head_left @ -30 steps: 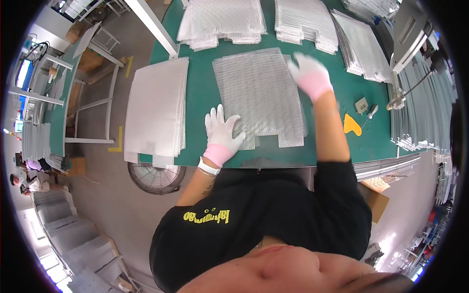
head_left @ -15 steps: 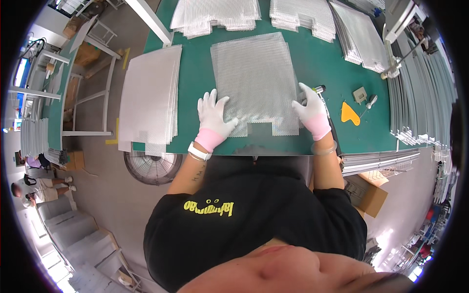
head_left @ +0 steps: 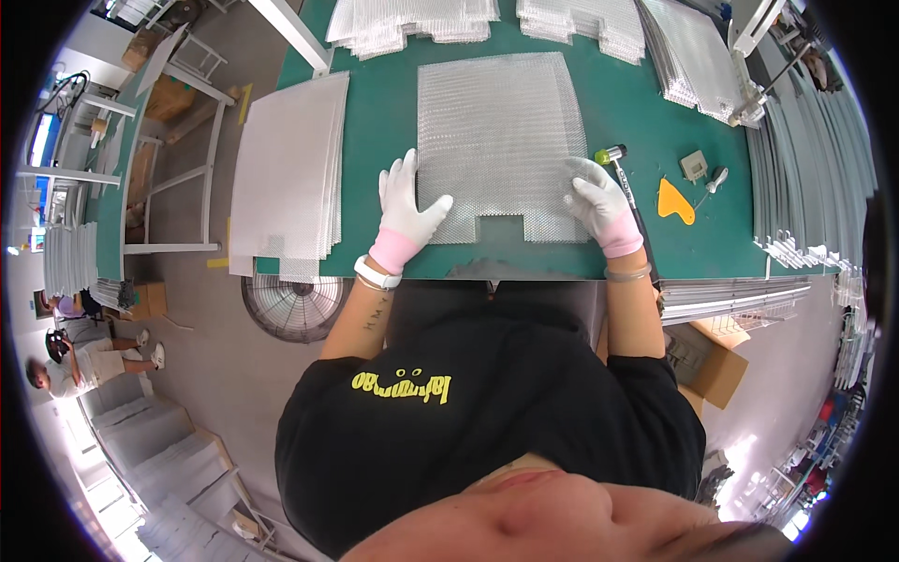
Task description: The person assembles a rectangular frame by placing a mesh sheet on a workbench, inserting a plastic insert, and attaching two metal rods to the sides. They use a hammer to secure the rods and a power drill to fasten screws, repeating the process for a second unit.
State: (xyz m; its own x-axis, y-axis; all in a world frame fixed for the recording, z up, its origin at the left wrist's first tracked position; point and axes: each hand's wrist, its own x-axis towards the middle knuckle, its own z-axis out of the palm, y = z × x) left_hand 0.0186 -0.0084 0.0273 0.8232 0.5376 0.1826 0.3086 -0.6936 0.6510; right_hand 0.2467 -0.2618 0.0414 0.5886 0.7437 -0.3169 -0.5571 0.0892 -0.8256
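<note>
A notched mesh sheet (head_left: pixel 501 140), silvery and translucent, lies flat in front of me, with at least one more layer showing along its right side. At its left edge is my left hand (head_left: pixel 408 206), in a white glove with a pink cuff, open with the fingers straight and the thumb spread over the mesh. My right hand (head_left: pixel 602 206), gloved the same way, rests at the right edge, its slightly bent fingers apart and touching the mesh. Just beyond it lies a mallet (head_left: pixel 613 155) with a green-and-black head, its dark handle running toward the near edge.
A stack of whitish sheets (head_left: pixel 290 169) lies at left, near a table leg (head_left: pixel 290 33). More mesh stacks (head_left: pixel 412 21) line the far side. At right are a yellow scraper (head_left: pixel 674 201), a small grey box (head_left: pixel 694 166) and long grey strips (head_left: pixel 805 178). A floor fan (head_left: pixel 298 304) stands below.
The mesh layers, skewed before, now line up more evenly. My right hand has shifted its fingers over the right edge; my left hand has turned more upright along the left edge.
</note>
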